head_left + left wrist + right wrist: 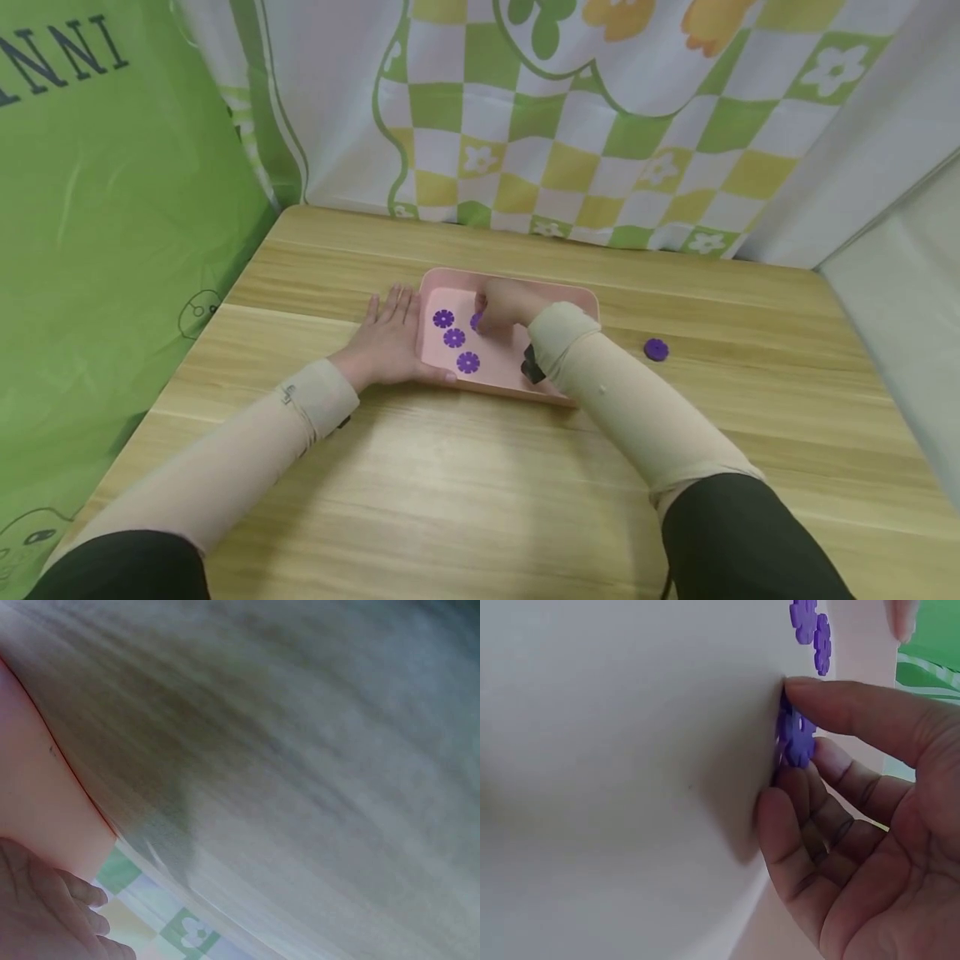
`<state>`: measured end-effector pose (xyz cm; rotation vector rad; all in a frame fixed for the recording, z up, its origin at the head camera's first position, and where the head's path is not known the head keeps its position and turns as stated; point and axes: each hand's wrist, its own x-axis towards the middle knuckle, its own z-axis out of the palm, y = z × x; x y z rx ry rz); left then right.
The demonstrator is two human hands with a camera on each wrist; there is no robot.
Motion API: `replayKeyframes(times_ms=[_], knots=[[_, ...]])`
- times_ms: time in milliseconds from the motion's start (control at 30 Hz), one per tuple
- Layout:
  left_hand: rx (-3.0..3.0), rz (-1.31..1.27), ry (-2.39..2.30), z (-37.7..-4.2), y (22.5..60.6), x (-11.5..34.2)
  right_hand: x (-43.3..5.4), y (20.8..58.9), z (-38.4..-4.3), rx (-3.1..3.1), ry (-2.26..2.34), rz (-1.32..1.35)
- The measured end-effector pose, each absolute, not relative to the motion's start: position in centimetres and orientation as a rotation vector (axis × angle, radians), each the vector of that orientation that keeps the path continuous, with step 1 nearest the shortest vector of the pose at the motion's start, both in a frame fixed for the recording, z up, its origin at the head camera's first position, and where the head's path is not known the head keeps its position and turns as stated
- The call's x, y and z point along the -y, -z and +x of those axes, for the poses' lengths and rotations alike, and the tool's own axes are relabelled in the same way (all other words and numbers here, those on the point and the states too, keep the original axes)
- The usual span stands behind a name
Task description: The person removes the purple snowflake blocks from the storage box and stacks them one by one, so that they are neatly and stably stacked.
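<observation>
A shallow pink tray (465, 278) sits on the wooden table, with purple notched discs (453, 337) on its floor toward the left. My left hand (390, 346) lies against the tray's left end, fingers straight and spread, thumb along the front rim. In the left wrist view only a few of its fingers (45, 907) show at the lower left. My right hand (506, 304) reaches down inside the tray. Its thumb and fingertips pinch a purple notched disc (801, 739) close over the tray floor, partly hidden by the hand in the head view.
Right of the tray, another purple notched disc (656, 349) lies on the table (450, 483). A checked green, yellow and white curtain (555, 167) hangs along the back edge. Green fabric (112, 208) borders the left side.
</observation>
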<state>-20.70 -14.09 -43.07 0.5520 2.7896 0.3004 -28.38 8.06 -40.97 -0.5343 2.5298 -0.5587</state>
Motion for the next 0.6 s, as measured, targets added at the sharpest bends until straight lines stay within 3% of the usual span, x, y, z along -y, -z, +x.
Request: replayKeyframes(times_ms=[600], knots=[[-2.789,0.531,-0.328,-20.6,43.1,14.0,-11.4,40.2,-28.3,-2.53,0.702,-0.461]])
